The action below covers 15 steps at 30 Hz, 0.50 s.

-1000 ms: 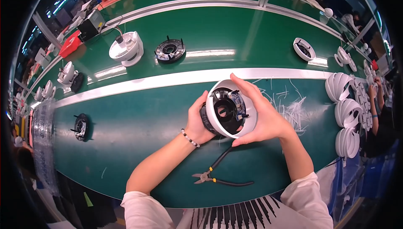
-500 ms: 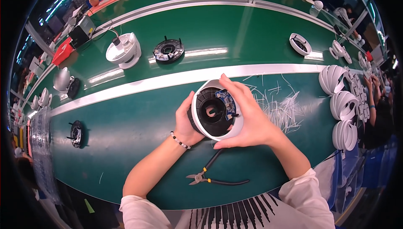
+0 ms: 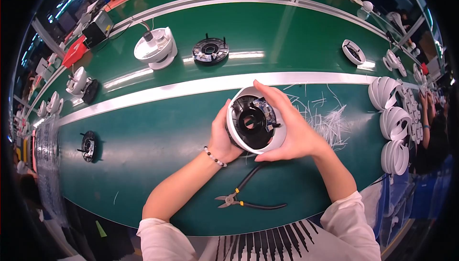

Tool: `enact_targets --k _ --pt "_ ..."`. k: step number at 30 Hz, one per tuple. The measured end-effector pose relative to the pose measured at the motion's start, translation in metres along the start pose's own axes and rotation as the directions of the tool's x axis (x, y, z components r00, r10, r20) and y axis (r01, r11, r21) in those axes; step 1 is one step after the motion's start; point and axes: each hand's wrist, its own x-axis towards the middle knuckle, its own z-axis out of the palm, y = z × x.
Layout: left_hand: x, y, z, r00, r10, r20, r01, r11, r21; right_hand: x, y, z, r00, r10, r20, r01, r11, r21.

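Both hands hold a round white dome-shaped housing with a black ring-shaped inner part, its open face turned toward me above the green table. My left hand cups its left side. My right hand wraps its right side, the fingers reaching over the top rim. A small circuit board and wires show inside the housing at its upper right.
Black-handled cutting pliers lie near the table's front edge. White cut cable-tie scraps litter the right. Stacked white rings stand at far right. A black round part lies left; a white housing and black disc sit beyond the white stripe.
The housing has shifted slightly and turned in my hands. Both hands keep their grip on it.
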Motion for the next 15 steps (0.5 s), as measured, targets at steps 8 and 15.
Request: enact_targets --k 8,15 --pt "-0.009 0.017 0.001 0.989 -0.028 0.146 0.037 0.997 -0.066 0.008 -0.013 0.021 0.996 -0.018 -0.091 -0.010 0.954 -0.299" --pt "-0.015 0.013 -0.009 0.985 0.110 0.131 -0.118 0.992 0.053 0.009 -0.007 0.046 0.964 0.107 -0.244 -0.165 0.959 -0.230"
